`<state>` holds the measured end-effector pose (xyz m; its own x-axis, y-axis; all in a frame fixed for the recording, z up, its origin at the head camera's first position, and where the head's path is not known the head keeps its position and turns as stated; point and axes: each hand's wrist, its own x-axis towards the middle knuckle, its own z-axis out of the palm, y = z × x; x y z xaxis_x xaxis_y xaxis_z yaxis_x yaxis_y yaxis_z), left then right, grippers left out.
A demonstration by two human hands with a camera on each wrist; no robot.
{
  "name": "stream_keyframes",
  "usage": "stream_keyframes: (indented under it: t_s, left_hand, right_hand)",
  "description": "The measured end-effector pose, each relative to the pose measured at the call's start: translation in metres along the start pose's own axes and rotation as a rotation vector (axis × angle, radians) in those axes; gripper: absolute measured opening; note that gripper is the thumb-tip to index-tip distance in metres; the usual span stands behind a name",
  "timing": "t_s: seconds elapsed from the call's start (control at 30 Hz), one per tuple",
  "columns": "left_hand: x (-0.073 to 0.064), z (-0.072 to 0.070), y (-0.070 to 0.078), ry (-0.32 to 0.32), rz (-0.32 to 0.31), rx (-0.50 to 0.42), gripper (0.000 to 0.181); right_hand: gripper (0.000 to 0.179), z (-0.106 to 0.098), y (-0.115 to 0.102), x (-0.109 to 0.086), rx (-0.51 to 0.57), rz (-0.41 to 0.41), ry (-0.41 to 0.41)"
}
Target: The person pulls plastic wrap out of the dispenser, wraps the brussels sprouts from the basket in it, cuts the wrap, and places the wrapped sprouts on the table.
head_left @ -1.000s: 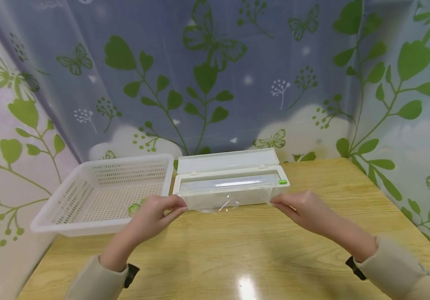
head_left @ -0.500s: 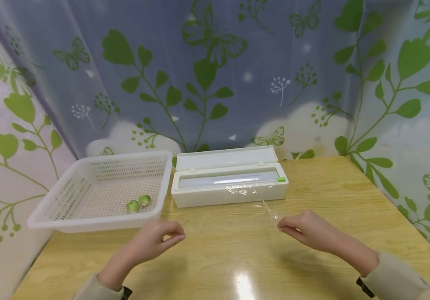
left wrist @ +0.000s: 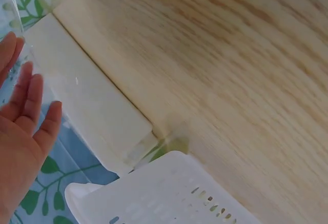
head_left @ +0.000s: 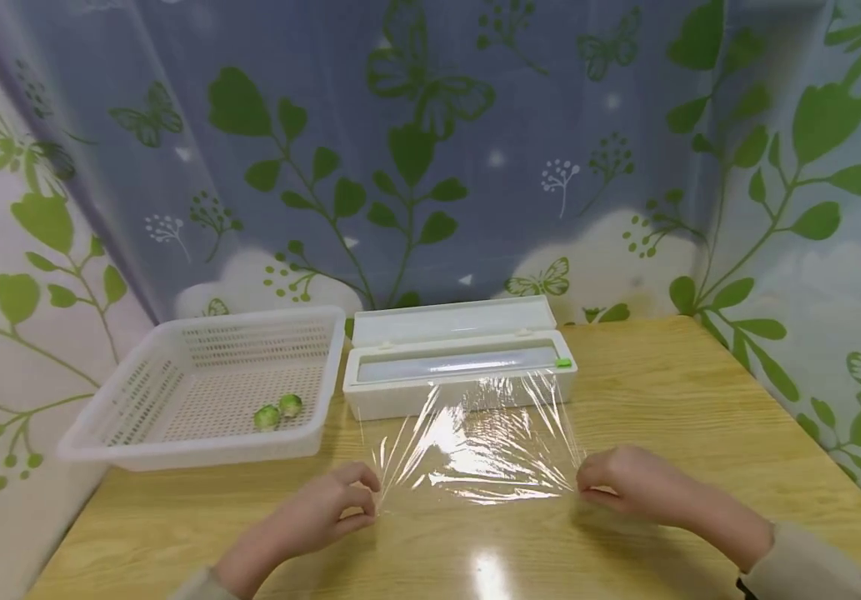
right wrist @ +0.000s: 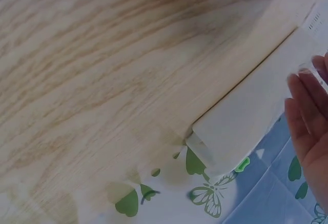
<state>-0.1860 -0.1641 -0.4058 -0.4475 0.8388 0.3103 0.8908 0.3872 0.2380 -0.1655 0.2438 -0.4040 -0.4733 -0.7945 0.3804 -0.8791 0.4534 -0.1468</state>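
Observation:
A clear sheet of plastic wrap (head_left: 475, 450) stretches from the front of the white wrap dispenser box (head_left: 460, 398) over the table, glossy and creased. My left hand (head_left: 317, 510) pinches its near left corner, and my right hand (head_left: 643, 487) pinches the near right corner. The box lid (head_left: 454, 321) stands raised at the back, with the roll (head_left: 460, 362) showing inside. A small green slider (head_left: 563, 362) sits at the box's right end. In the left wrist view the other fingers (left wrist: 33, 96) of the left hand are spread loosely.
A white perforated basket (head_left: 197, 454) stands left of the box, holding two small green Brussels sprouts (head_left: 278, 412). The wooden table (head_left: 700, 417) reaches to a patterned curtain (head_left: 475, 167) behind and at the sides.
Both hands have drawn back toward the near side, pulling the wrap out from the box into a longer sheet. The basket and box stay in place; the sprouts are now uncovered by the left hand.

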Motion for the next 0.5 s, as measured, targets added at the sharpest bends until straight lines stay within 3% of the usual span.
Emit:
stream_keyframes:
  t_s: [0.2,0.33,0.5]
  left_hand:
    - [0.0017,0.0024,-0.0022,-0.033,0.052,-0.014,0.010]
    - [0.0038,0.0048,-0.0035,-0.054,0.063,0.029,0.011]
    - [0.0056,0.0080,-0.0030,-0.071,0.069,0.147,0.014]
  right_hand:
    - [0.018,0.0072,-0.0008,0.0024,-0.109,-0.120,0.100]
    - [0.022,0.0091,-0.0006,0.0007,-0.072,-0.096,0.058]
    - [0.023,0.0104,0.0022,0.0000,0.002,-0.035,-0.029]
